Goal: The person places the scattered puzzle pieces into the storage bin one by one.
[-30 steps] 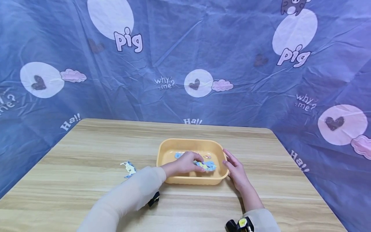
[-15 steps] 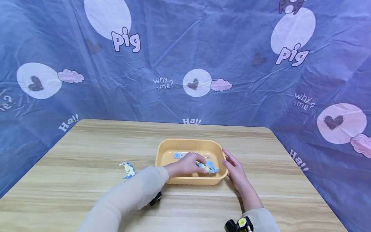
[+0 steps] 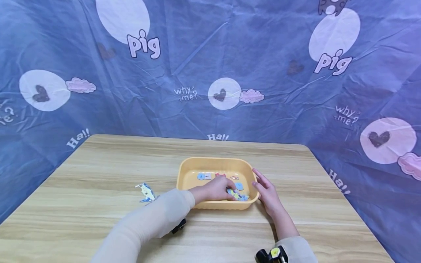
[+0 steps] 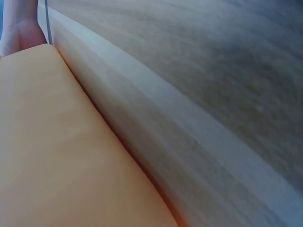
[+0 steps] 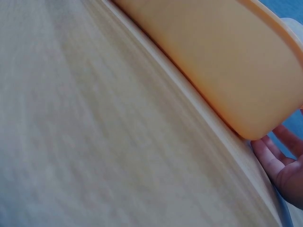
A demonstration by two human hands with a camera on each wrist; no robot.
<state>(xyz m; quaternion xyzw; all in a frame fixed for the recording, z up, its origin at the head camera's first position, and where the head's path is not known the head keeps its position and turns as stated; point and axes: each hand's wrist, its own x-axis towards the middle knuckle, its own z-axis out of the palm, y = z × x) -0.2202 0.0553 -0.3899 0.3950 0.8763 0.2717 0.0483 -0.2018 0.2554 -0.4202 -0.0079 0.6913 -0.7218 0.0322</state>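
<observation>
In the head view a yellow-orange plastic tray (image 3: pixel 217 205) stands at the middle of the table. My left hand (image 3: pixel 215 188) reaches over its near wall and pinches a flat blue-and-yellow printed piece (image 3: pixel 239 196) low at the near right corner. Parts of that piece lie hidden behind the fingers. A light-blue piece (image 3: pixel 239 186) lies just beyond it. My right hand (image 3: pixel 268 191) holds the tray's right end, thumb at the rim and fingers along the outside. In the right wrist view, fingers (image 5: pixel 270 158) touch the tray's outer corner.
Inside the tray, blue-and-white pieces (image 3: pixel 204 176), a red piece (image 3: pixel 220 175) and a small oval one (image 3: pixel 234 178) lie along the far side. A white-and-blue torn-looking piece (image 3: pixel 146 192) lies on the wooden table (image 3: pixel 112 171) to the left. A blue printed cloth (image 3: pixel 197 120) hangs behind.
My left hand has moved right and nearer inside the tray with the blue-and-yellow piece, uncovering the red piece and more of the light-blue one. My right hand stays at the tray's end.
</observation>
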